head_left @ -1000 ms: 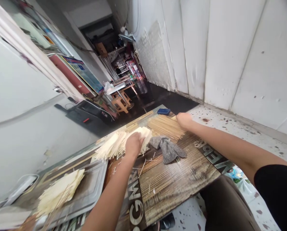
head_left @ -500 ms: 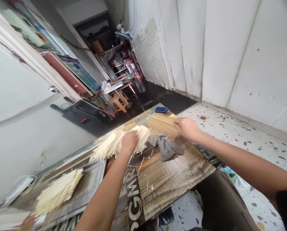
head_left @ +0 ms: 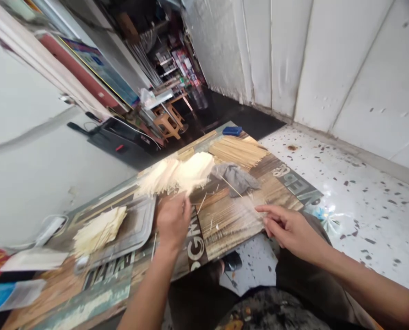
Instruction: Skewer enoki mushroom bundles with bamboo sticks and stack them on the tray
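Observation:
My left hand point(head_left: 175, 217) is closed and blurred by motion, just in front of a fanned pile of pale, thin folded sheets point(head_left: 193, 167) that look like tofu skin. A smeared pale sheet reaches from the pile's edge to its fingertips. Between thumb and fingers of my right hand point(head_left: 286, 229), a thin bamboo skewer point(head_left: 232, 187) points up and left over the table. Behind it lie a grey cloth point(head_left: 240, 178) and a bundle of bamboo skewers point(head_left: 238, 152). Threaded pale sheets point(head_left: 101, 229) rest on a grey tray point(head_left: 145, 224) at the left.
The wood-patterned table point(head_left: 225, 224) carries loose splinters and a blue box point(head_left: 232, 131) at its far corner. A blue-and-white packet point(head_left: 12, 295) is at the lower left. Beyond stand an orange stool point(head_left: 168, 126) and a white wall point(head_left: 314, 59) at the right.
My right hand has come back from the skewer bundle toward me with one skewer. My left hand has drawn back from the pale pile. The view has tilted downward.

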